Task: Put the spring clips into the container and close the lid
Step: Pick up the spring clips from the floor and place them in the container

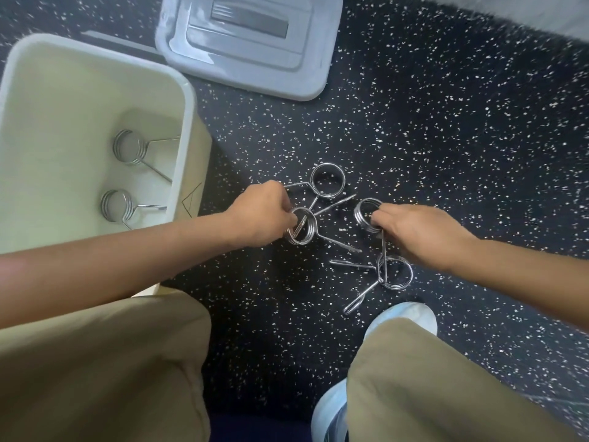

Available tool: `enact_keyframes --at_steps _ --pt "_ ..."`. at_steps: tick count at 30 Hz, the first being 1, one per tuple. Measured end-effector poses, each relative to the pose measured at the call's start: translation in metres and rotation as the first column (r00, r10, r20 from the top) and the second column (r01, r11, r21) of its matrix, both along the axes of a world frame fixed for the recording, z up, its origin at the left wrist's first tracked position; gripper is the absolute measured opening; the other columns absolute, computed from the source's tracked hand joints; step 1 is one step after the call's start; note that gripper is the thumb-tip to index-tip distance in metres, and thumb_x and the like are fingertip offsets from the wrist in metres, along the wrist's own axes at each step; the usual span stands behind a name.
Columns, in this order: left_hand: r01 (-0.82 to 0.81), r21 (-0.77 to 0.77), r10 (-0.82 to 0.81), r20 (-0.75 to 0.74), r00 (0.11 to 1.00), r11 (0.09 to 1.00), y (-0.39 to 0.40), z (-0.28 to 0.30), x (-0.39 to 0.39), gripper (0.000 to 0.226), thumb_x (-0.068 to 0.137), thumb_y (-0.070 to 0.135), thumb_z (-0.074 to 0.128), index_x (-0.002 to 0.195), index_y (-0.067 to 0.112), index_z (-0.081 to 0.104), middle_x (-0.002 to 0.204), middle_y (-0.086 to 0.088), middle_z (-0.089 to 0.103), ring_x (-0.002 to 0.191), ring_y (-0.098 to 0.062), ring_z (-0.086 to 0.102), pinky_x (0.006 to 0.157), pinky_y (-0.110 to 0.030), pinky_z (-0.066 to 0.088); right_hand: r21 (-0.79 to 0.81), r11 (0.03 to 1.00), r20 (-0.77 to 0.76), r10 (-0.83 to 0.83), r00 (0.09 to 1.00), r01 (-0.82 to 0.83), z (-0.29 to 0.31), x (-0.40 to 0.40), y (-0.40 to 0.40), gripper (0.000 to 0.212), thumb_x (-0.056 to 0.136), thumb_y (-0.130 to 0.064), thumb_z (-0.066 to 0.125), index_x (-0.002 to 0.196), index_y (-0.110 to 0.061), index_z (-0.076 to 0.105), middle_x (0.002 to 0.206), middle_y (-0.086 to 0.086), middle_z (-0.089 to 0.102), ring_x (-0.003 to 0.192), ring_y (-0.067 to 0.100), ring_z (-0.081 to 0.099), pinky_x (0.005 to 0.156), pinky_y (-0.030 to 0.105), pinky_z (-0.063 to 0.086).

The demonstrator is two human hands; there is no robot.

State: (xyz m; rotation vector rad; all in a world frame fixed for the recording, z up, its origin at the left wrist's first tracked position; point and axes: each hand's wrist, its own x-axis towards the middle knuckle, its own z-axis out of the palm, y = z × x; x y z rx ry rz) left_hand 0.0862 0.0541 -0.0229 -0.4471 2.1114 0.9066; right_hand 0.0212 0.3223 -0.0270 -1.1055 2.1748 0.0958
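A white open container [188,100] stands at the left, with two metal spring clips [129,151] [116,205] lying on its bottom. Its grey lid [306,74] lies on the floor behind it. Several more spring clips lie on the dark speckled floor in the middle. My left hand [261,215] is shut on the coil of one spring clip [302,229]. My right hand [417,232] pinches the coil of another spring clip [365,215]. A third clip [328,180] lies just beyond my left hand, and a fourth [395,272] lies below my right hand.
My knees in tan trousers [105,362] fill the bottom of the view, with a light blue shoe [411,314] near the closest clip. The dark speckled floor [446,138] stretches to the right. A pale surface [541,14] edges the top right corner.
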Motion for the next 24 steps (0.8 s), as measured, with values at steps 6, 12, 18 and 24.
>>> enact_keyframes --at_steps 6,12,18,24 --pt "-0.025 0.028 0.026 -0.047 0.999 0.999 -0.022 0.015 0.01 0.015 0.093 0.019 0.065 0.099 0.008 0.073 0.075 -0.005 0.08 0.069 -0.016 0.077 0.075 -0.041 0.063 -0.175 0.974 0.048 -0.14 0.989 0.146 0.01 0.006 0.004 0.01 0.095 -0.017 0.059 0.104 -0.015 0.059 0.097 0.0 0.063 0.085 0.025 0.062 0.069 0.04 0.052" --pt "0.003 -0.006 -0.004 -0.172 0.985 1.0 -0.046 0.051 0.021 0.006 0.092 0.025 0.068 0.094 0.019 0.069 0.076 0.004 0.078 0.072 -0.014 0.073 0.072 -0.041 0.059 -0.241 0.931 0.164 -0.238 0.957 0.273 0.02 0.011 -0.004 0.01 0.096 -0.004 0.058 0.099 -0.014 0.057 0.097 -0.002 0.059 0.094 0.012 0.073 0.068 0.032 0.05" --pt "-0.024 -0.021 0.017 -0.274 0.961 0.999 -0.076 0.094 0.035 0.007 0.086 0.028 0.075 0.086 0.028 0.068 0.072 0.008 0.073 0.069 -0.008 0.068 0.069 -0.036 0.055 -0.249 0.892 0.211 -0.331 0.92 0.378 0.034 0.009 -0.023 0.008 0.098 -0.012 0.058 0.104 -0.017 0.06 0.099 -0.011 0.057 0.09 -0.009 0.067 0.066 0.01 0.041" --pt "0.065 -0.113 -0.108 -0.43 0.896 0.991 -0.104 0.118 0.053 0.011 0.082 0.031 0.072 0.089 0.03 0.064 0.074 0.011 0.07 0.071 -0.005 0.066 0.069 -0.039 0.056 -0.288 0.878 0.19 -0.34 0.921 0.383 0.046 0.003 -0.051 0.009 0.095 -0.012 0.066 0.102 -0.015 0.062 0.086 -0.022 0.051 0.076 -0.024 0.053 0.066 0.003 0.038"
